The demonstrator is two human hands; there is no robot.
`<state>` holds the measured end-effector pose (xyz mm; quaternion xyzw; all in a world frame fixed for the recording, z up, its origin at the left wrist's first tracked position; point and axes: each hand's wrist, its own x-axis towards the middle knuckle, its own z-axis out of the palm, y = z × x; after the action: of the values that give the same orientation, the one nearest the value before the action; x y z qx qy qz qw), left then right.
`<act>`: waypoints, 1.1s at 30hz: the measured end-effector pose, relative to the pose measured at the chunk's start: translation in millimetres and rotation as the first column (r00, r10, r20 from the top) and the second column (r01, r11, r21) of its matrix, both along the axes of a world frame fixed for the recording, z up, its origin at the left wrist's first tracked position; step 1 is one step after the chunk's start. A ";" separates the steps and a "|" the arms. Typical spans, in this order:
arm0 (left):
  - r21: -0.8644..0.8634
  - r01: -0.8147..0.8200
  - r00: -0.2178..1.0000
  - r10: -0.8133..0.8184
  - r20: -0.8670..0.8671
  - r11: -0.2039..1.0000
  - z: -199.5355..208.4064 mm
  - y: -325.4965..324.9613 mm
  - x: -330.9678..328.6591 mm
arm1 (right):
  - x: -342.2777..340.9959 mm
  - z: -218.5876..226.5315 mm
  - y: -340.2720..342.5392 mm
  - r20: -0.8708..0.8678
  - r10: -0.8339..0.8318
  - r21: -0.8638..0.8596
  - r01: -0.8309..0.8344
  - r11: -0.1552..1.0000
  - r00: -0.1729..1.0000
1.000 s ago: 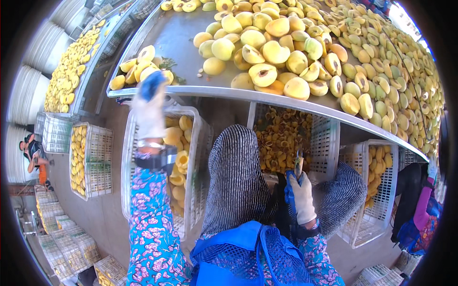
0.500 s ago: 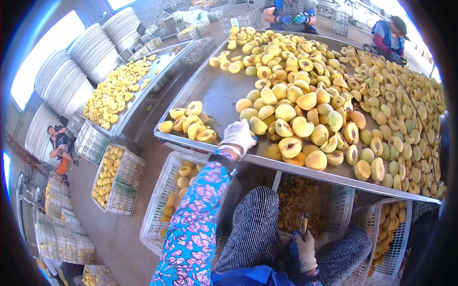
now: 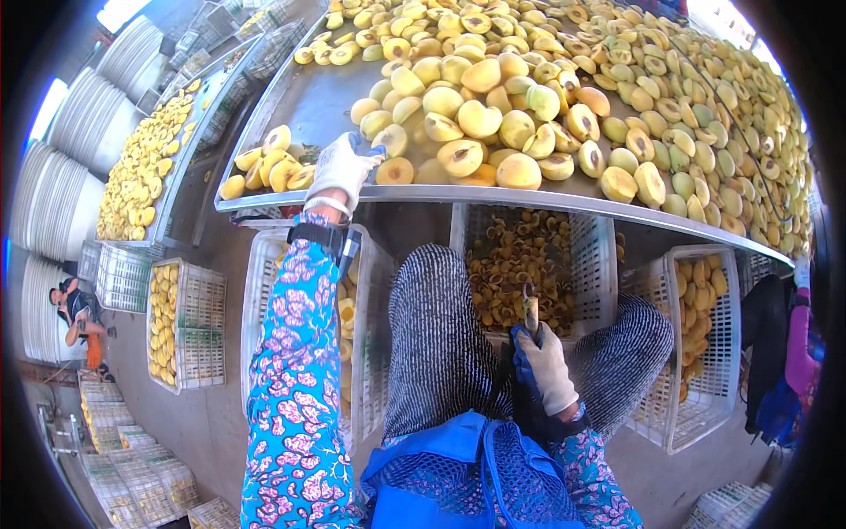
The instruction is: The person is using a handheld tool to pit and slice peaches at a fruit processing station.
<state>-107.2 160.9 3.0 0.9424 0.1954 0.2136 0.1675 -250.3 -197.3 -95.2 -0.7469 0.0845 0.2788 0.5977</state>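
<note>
Table: metal table (image 3: 335, 97), full of yellow fruit.
Left hand (image 3: 345, 166): open, beside a fruit half (image 3: 396, 170).
Right hand (image 3: 546, 366): clenched on knife (image 3: 530, 309).
Tip: grab one fruit firmly, blade kept down.

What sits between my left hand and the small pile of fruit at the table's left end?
Bare metal table between the left hand and the pile, in the head view.

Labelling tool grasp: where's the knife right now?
Head view, lower right: knife upright in the gloved right hand over the lap, below the crate of pits.
</note>
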 end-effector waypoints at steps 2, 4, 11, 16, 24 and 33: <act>-0.091 0.076 0.901 -0.107 -0.420 0.993 13.6 -5.6 9.9 | -4.0 -3.3 -3.7 0.004 0.000 -0.039 0.000 0.999 1.000; 0.004 0.158 0.866 -0.137 -0.481 0.987 3.3 -18.1 15.4 | -8.9 -15.7 -6.4 -0.063 -0.030 0.034 0.032 0.999 0.998; -0.079 0.157 0.907 -0.175 -0.383 0.984 -0.6 -28.7 11.4 | -6.4 -29.8 -10.6 -0.043 -0.021 0.029 0.022 0.999 0.999; -0.899 0.421 0.906 -0.002 0.424 0.124 0.7 -27.6 -37.9 | 0.5 -25.9 -14.1 -0.010 -0.060 0.015 0.060 0.998 0.998; -0.562 0.417 0.909 0.317 0.271 -0.715 -42.8 -124.9 -109.5 | -2.1 37.4 12.3 0.050 0.126 -0.021 -0.125 0.992 0.991; -0.923 0.384 0.922 -0.048 0.385 -0.020 -46.2 -175.8 -138.7 | -13.0 83.4 37.7 0.281 0.459 -0.364 -0.349 0.863 0.843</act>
<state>-245.9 -14.9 -43.3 0.5378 0.1156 0.0986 0.8293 -263.3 -159.6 -11.8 -0.8672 -0.1457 0.2429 0.4096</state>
